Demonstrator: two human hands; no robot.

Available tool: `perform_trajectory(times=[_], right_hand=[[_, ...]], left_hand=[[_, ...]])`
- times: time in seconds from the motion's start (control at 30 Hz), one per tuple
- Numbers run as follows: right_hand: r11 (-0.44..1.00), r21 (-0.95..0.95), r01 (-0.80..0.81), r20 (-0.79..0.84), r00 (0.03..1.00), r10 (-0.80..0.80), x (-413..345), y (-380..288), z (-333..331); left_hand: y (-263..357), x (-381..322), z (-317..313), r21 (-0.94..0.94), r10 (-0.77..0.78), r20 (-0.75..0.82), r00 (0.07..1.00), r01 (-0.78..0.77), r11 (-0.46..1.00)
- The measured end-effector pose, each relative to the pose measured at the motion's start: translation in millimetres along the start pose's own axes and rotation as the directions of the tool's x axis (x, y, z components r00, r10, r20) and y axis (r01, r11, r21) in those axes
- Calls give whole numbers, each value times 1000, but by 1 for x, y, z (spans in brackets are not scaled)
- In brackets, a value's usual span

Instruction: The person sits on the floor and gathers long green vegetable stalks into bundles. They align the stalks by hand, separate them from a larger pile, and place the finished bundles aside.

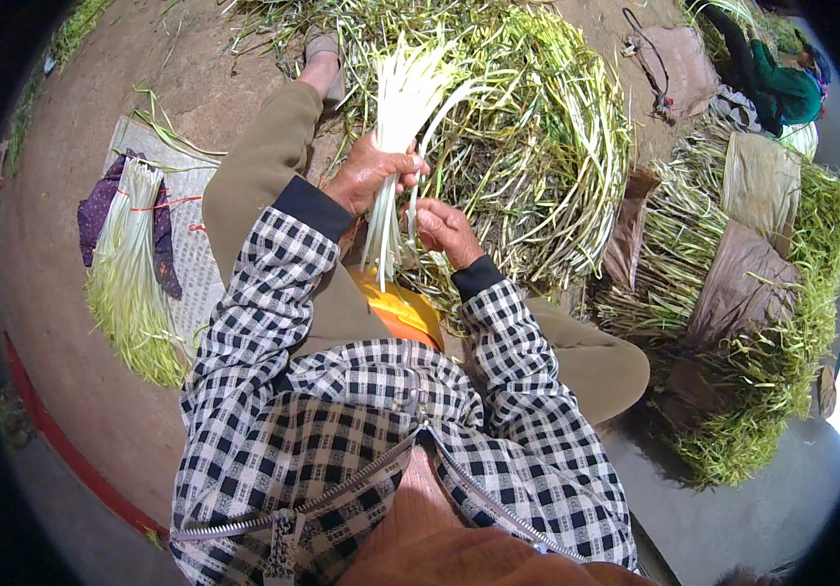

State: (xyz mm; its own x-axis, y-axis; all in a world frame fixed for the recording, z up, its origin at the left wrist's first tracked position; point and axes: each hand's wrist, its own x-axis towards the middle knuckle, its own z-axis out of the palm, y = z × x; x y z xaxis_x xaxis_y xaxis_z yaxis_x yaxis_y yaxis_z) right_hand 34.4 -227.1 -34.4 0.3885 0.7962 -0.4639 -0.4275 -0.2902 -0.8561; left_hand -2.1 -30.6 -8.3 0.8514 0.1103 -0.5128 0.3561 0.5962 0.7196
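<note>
My left hand (pixel 374 170) is closed around a bunch of pale leafy stalks (pixel 409 102), their leafy tops fanned out away from me and the white ends pointing towards my lap. Just right of the bunch's lower part, my right hand (pixel 445 225) pinches the white end of a single stalk (pixel 415 198) whose top curves off to the right. Beyond both hands spreads a large heap of loose green and withered stalks (pixel 529 146). A yellow and orange object (pixel 401 308) lies between my legs, partly hidden.
At the left, a pale bundle tied with red string (pixel 134 256) rests on purple cloth (pixel 97 212) and a patterned sheet (pixel 189 198). At the right stands a big pile of stalks (pixel 683 256) with brown cloth strips (pixel 742 282). Another person (pixel 786 88) is at the upper right.
</note>
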Motion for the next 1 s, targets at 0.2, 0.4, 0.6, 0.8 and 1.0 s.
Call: perform_trajectory(times=[0.2,0.4,0.6,0.8,1.0], right_hand=[[990,-122,-64,-8,998,64,-16,1,5],[970,-238,53,-15,998,-58,-16,-4,14],[717,-660,226,4,955,-297,-31,-8,18],[588,-773,240,24,936,-351,-44,27,10],[430,-900,-66,-6,990,139,-57,92,-8]], left_hand=[[1,0,-3,-16,15,-23,1000,-15,1000],[1,-2,3,-126,-9,-1,1000,9,992],[1,0,0,-168,112,-18,994,-113,979],[4,-2,-4,-81,116,-31,993,-118,990],[18,-3,-14,-168,233,-129,964,-252,953]])
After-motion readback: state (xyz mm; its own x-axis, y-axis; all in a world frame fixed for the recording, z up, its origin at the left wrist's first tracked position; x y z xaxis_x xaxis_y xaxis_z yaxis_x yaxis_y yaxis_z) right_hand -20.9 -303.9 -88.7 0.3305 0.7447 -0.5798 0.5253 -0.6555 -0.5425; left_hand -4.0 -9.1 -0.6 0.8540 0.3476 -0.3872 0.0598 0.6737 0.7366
